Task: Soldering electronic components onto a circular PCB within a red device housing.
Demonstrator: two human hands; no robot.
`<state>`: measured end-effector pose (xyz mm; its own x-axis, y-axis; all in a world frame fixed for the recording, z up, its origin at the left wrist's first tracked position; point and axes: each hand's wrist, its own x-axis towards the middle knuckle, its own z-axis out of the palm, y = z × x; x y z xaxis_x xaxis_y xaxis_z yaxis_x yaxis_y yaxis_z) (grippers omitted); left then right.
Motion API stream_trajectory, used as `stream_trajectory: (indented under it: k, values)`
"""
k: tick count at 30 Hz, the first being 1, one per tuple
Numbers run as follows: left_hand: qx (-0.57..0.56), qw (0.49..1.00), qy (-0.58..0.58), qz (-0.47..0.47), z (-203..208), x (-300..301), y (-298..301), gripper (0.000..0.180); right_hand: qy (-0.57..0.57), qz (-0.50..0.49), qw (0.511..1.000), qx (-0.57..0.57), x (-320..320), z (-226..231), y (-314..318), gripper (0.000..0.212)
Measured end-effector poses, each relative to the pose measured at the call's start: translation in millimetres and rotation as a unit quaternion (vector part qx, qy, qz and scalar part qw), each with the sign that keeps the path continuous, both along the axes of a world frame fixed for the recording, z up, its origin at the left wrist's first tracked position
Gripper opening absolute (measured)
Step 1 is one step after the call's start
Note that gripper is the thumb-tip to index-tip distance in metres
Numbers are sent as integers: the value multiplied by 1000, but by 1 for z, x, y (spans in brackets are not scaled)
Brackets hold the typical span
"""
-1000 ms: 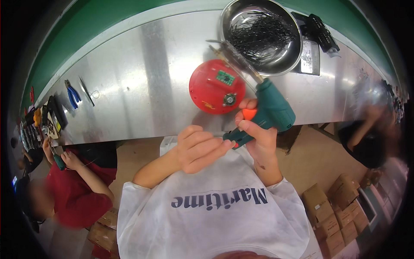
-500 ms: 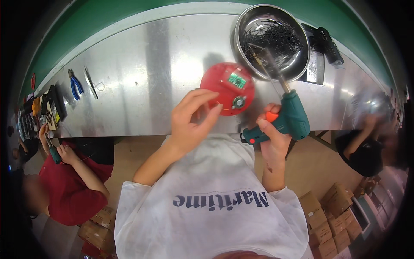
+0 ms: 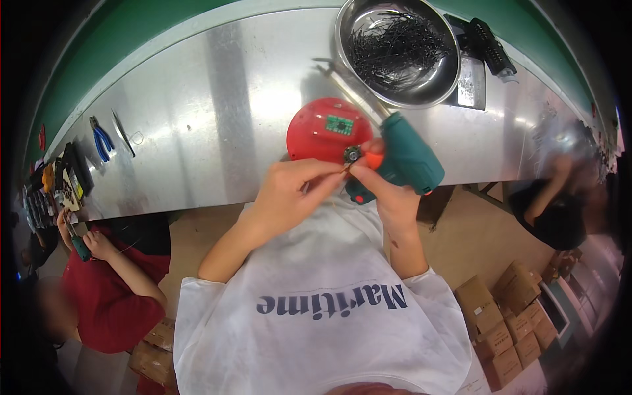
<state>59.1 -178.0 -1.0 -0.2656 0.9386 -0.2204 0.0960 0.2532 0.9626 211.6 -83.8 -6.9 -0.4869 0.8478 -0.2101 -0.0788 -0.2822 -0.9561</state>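
My right hand [image 3: 397,199] is wrapped round the handle of a green soldering gun [image 3: 411,155] with an orange trigger. Its metal barrel points up and left over the bench. A round red plastic housing [image 3: 306,138] lies below the barrel, carrying a small green circuit board [image 3: 339,125] and a little round metal part [image 3: 353,154]. My left hand [image 3: 286,197] is closed in a pinch at the housing's near edge, on what looks like a thin wire [image 3: 346,168]. My right thumb meets the left fingertips there and partly hides it.
A steel bowl [image 3: 448,79] of short black pieces stands at the back right, beside a black device [image 3: 490,49]. Blue-handled pliers [image 3: 101,141] and tweezers [image 3: 122,131] lie at left. Co-workers sit on both sides; the left one wears a red shirt [image 3: 122,299]. Cardboard boxes [image 3: 520,322] are stacked behind.
My right hand has brought the soldering gun left, its barrel swinging from the bowl to above the red housing. My left fingers have closed into a pinch, and both hands now meet.
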Motion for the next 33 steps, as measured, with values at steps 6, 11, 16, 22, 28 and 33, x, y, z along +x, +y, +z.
stream_trajectory:
  k: [6, 11, 16, 22, 28, 33]
  values:
    - [126, 983, 131, -42, -10, 3, -4, 17, -16, 30, 999, -17, -4, 6, 0, 32]
    - [23, 1000, -4, 8, 1, 15, -3, 14, -13, 30, 999, -26, -3, 3, -1, 31]
    - [72, 996, 51, 17, -7, 19, -3, 12, 30, 12, 999, -21, -2, -1, -2, 31]
    - [109, 987, 115, 14, -8, 20, -5, 13, 54, 16, 992, -109, 0, -2, -1, 35]
    - [89, 989, 114, 13, -7, 21, -7, 13, 36, 6, 989, -142, -4, -2, -3, 29]
    - [91, 989, 113, 20, -6, 24, -7, 12, 44, 1, 986, -160, -4, -2, -5, 31]
